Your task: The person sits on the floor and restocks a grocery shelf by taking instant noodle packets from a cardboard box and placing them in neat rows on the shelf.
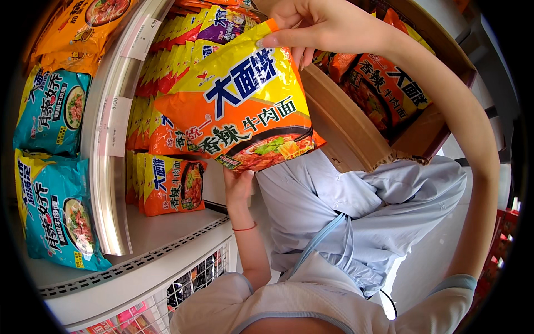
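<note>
A yellow and orange packet of instant noodles (250, 104) hangs tilted in front of me, its printed front towards the camera. My right hand (313, 31) pinches its top seam between thumb and fingers. My left hand (238, 183), below a red string bracelet, holds the packet's bottom edge with the thumb in front; its other fingers are mostly hidden. Directly behind the packet, rows of similar noodle packets (173, 183) stand on a shelf. To the right, an open cardboard box (346, 121) holds more orange and yellow noodle packets (379, 87).
Teal noodle packets (52, 112) and orange packets (79, 33) lie beyond a shelf rail (98, 175) with price tags. Under the white shelf edge (137, 267) is a wire grid (183, 288) with goods behind it. My legs (333, 208) are bent beneath the box.
</note>
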A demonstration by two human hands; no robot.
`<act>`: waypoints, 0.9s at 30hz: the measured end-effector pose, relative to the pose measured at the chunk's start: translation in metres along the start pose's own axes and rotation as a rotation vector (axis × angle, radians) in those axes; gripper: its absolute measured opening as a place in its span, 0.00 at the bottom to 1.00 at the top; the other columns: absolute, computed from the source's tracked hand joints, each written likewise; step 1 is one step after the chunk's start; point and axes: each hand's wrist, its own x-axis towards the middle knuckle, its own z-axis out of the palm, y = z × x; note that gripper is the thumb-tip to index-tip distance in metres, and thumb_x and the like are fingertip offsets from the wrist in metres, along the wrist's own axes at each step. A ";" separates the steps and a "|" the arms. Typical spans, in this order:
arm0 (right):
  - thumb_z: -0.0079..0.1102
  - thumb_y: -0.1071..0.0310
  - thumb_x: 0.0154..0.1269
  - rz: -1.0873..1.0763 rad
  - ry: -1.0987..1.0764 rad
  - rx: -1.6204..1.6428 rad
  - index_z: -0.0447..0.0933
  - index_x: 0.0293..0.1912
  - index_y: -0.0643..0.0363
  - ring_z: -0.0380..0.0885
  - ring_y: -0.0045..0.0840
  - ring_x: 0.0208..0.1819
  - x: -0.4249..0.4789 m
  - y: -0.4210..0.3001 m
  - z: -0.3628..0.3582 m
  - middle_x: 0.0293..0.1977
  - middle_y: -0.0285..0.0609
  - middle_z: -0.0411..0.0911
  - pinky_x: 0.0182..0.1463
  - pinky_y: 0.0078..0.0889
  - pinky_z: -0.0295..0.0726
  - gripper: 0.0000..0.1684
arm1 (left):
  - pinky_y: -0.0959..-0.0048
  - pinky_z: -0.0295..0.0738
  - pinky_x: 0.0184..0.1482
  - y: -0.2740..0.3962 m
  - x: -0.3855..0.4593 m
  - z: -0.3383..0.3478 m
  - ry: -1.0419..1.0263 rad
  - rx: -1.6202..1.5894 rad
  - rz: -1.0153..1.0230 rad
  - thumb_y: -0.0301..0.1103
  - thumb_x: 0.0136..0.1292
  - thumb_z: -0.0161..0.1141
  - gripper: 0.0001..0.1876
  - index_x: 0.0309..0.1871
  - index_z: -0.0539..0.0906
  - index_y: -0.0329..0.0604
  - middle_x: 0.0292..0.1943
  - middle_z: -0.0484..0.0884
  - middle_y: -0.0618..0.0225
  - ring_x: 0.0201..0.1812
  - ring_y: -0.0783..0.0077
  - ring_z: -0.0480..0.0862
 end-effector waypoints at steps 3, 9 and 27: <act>0.53 0.67 0.68 -0.014 0.020 0.032 0.76 0.32 0.66 0.80 0.15 0.28 -0.002 0.000 0.000 0.27 0.39 0.80 0.30 0.15 0.82 0.12 | 0.50 0.64 0.63 0.005 0.002 -0.003 -0.054 -0.028 -0.071 0.41 0.53 0.69 0.41 0.66 0.57 0.42 0.62 0.66 0.61 0.64 0.59 0.67; 0.52 0.68 0.68 0.001 0.011 0.028 0.76 0.32 0.67 0.79 0.16 0.26 -0.006 0.000 -0.001 0.26 0.39 0.79 0.30 0.16 0.81 0.12 | 0.53 0.64 0.63 0.012 -0.005 -0.003 -0.089 -0.004 -0.073 0.40 0.51 0.70 0.44 0.67 0.56 0.42 0.62 0.66 0.59 0.64 0.57 0.67; 0.58 0.67 0.64 -0.316 -0.086 0.028 0.74 0.29 0.68 0.73 0.14 0.21 -0.003 -0.011 0.043 0.20 0.37 0.74 0.24 0.19 0.74 0.13 | 0.67 0.61 0.63 0.121 0.045 0.040 0.124 0.691 0.472 0.37 0.62 0.57 0.30 0.65 0.62 0.35 0.60 0.69 0.55 0.59 0.64 0.71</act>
